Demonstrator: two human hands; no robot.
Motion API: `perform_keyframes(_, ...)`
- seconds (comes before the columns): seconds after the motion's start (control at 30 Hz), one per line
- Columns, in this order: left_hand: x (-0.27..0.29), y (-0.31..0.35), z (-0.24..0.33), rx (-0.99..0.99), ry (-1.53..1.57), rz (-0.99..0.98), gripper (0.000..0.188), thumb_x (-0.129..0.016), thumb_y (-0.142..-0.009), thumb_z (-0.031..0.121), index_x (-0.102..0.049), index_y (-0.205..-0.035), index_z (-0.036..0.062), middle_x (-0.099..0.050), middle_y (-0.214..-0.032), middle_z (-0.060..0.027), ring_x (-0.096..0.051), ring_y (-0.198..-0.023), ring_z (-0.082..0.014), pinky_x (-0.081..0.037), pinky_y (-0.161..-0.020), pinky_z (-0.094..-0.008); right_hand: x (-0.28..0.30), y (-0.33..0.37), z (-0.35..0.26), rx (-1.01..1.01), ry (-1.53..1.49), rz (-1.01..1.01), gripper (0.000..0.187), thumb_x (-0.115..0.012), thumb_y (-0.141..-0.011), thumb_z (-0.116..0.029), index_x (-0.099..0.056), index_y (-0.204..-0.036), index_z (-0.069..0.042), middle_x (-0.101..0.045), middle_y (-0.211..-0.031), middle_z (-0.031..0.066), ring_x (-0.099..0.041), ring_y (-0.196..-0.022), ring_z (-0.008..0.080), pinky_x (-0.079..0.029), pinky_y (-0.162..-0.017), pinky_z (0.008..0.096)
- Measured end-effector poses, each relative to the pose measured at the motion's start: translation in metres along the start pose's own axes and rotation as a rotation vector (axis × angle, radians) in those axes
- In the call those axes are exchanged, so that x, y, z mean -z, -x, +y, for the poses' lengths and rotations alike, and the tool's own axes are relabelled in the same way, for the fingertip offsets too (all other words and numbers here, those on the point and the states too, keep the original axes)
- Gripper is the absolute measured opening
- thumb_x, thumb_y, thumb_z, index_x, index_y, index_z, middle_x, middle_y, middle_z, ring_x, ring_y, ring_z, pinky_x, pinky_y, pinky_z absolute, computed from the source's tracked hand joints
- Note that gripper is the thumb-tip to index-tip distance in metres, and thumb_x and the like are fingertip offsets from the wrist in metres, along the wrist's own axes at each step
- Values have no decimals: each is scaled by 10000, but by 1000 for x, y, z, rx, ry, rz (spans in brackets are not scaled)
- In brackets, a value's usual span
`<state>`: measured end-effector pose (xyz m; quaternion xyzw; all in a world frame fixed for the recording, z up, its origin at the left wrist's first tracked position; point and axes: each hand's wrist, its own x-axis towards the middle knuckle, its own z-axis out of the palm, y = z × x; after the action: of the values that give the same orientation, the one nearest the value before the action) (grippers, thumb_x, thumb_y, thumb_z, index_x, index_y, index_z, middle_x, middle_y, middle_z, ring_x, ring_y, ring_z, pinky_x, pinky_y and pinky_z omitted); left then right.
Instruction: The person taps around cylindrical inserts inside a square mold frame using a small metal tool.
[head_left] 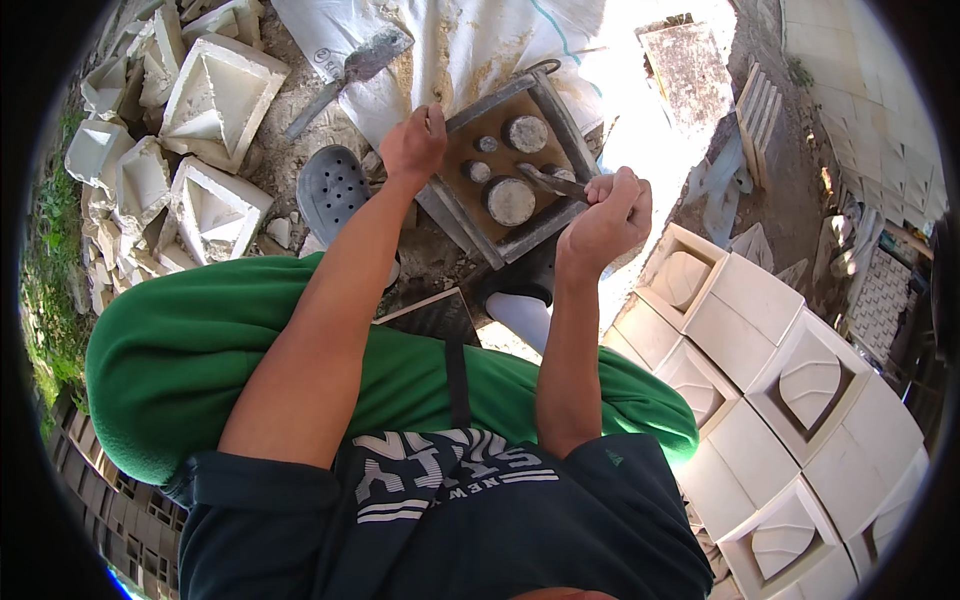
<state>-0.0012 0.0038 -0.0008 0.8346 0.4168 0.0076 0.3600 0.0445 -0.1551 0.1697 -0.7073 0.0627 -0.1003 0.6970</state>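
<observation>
Square mould frame (562,122), grey-walled, sits at the far middle, just beyond the person's feet and between the two hands. Leftmost lie broken pale cast pieces (222,100), heaped on the ground; right of them, a flat trowel (372,57) rests partly on a white sheet (440,45), and a grey clog (335,192) stands near the frame.

The left hand (413,147) is beside the frame's left corner, its forearm reaching far and slightly right, knuckles up. It is clenched; I cannot tell whether the fingers clasp anything beneath, or whether they touch the wall.

Inside the frame, round grey discs (510,201), large and small, sit in a brown fill (507,164). The step in hand appears to be tool work on this fill. A next move there calls for a steady tip, guided between the discs without knocking them.

The right hand (608,218) grasps a slim metal tool (552,183), fingers closed round its near end, wrist bent, forearm rising almost straight from the near side. The tool points left over the frame; contact with the fill is unclear. Farther right stand pale hollow blocks (735,312).
</observation>
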Motion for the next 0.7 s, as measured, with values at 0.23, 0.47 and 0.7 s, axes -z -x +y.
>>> perform_keyframes(0.23, 1, 0, -3, -2, 21, -5, 443, -401, -965, 447, -688, -1031, 116, -690, -851, -213, -649, -819, -428, -499, -763, -509, 2, 4, 3, 19, 75, 10, 295, -528, -901, -105, -394, -638, -86, -422, -597, 13, -380, -593, 112, -358, -598, 283)
perform_keyframes(0.47, 3, 1, 7, 0, 0, -49, 449, -397, -966, 449, -686, -1052, 116, -689, -857, -219, -648, -823, -433, -497, -774, -516, 4, 3, 17, 80, 163, 87, 268, -540, -905, -86, -447, -656, -53, -444, -612, -6, -398, -627, 73, -346, -614, 256)
perform_keyframes(0.7, -1, -1, 2, 0, 8, -7, 441, -401, -966, 446, -684, -1019, 112, -687, -861, -214, -644, -829, -436, -494, -758, -519, 20, -18, 27, -65, -90, -323, 363, -493, -881, -11, -348, -554, -73, -380, -525, 12, -352, -498, 111, -324, -507, 294)
